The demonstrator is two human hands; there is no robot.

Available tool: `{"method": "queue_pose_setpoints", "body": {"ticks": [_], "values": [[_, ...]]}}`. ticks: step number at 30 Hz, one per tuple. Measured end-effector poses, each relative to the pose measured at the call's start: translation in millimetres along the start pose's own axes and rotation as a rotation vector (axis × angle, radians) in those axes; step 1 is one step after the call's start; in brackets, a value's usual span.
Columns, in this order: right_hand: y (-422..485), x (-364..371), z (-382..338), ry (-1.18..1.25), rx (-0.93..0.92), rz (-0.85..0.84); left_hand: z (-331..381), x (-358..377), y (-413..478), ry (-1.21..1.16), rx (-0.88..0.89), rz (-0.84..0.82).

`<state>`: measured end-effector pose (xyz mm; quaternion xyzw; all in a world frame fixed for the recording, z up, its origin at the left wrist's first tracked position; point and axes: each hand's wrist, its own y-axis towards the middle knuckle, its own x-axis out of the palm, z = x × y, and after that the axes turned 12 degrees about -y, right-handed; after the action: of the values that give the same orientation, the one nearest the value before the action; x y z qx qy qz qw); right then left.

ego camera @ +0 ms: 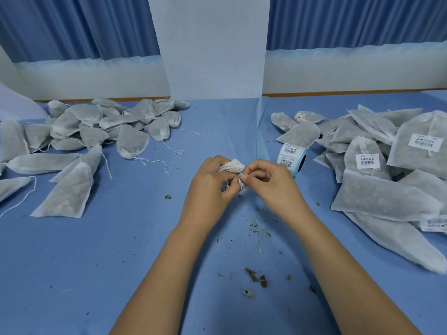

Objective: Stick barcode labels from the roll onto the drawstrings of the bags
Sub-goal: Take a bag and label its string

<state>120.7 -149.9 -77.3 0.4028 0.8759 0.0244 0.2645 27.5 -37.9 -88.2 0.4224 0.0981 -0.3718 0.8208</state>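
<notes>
Blue cloth covers the bench (pixel 121 262), with blue curtains (pixel 72 25) behind it, and the two hands meet over its middle. At the fingers (pixel 249 176) of the right hand (pixel 271 182), thumb and forefinger are pressed together on a small barcode label (pixel 242 187), which looks curled or folded between the hands. The left hand (pixel 212 180) has its fingers curled round the gathered neck of a white mesh bag (pixel 233 165) and also touches the label from its side. The bag is held in the hands, its body mostly hidden beneath them. I cannot make out the drawstring there; I suppose it lies inside the fold of the label.

The bag seems to me light and soft, filled with dry leaf, so it will give when squeezed, and the puckered neck is the firmest place to take it. The string must be thin and limp, so it needs to be held taut. The label is thin sticky paper that will cling to skin or to itself, so I would pinch it only at its edges.

Just beside the right hand stands the roll (pixel 291 157), and its empty backing strip (pixel 262 131) runs away toward the wall. To the left lies a pile of plain bags (pixel 96 126) with loose strings. To the right lies a pile of labelled bags (pixel 387 165). Leaf crumbs (pixel 254 276) are scattered on the cloth near the forearms.
</notes>
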Motion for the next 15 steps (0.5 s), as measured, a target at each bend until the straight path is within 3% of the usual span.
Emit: {"method": "queue_pose_setpoints", "body": {"ticks": [4,8,10,13,15], "values": [[0.4,-0.6,-0.2,-0.056,0.011,-0.006,3.0,2.7,-1.2,0.015,-0.071,0.121],[4.9,-11.0,7.0,-0.064,0.101,0.096,0.1,-22.5,5.1,-0.145,-0.275,0.535],[8.5,-14.0,14.1,-0.217,0.163,0.189,-4.2,-38.5,9.6,-0.338,-0.445,0.674],[6.3,-14.2,18.4,-0.597,0.190,0.236,-8.6,-47.5,13.3,-0.756,-0.725,0.592],[4.1,-17.3,13.1,-0.632,0.022,0.350,-5.3,-40.3,12.5,-0.761,-0.792,0.374]]}}
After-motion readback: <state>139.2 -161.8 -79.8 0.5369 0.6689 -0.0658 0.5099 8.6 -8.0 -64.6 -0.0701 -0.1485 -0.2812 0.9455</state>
